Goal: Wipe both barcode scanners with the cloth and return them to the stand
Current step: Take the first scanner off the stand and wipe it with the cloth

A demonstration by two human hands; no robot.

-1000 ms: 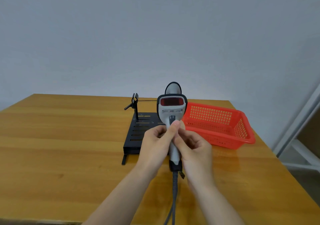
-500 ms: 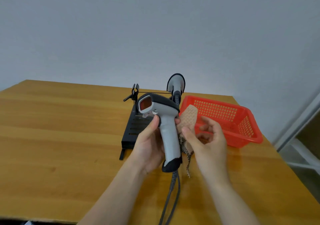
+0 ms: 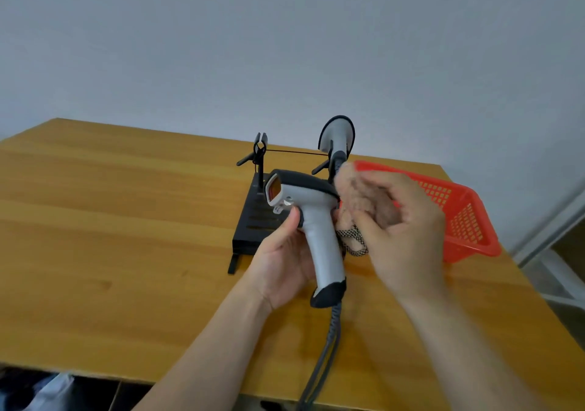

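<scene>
Wooden desk [image 3: 126, 236], grey wall [image 3: 285, 46] behind; left grip [image 3: 285, 268] holds scanner [image 3: 319, 239], right grip [image 3: 402, 230] pinches cloth [image 3: 351, 236] at its three o'clock.

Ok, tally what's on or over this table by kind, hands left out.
Scanners: 2, the held scanner in the left hand and the parked scanner on the stand
Cloth: 1, in the right hand
Stand: 1
Basket: 1, red
Total: 5
</scene>
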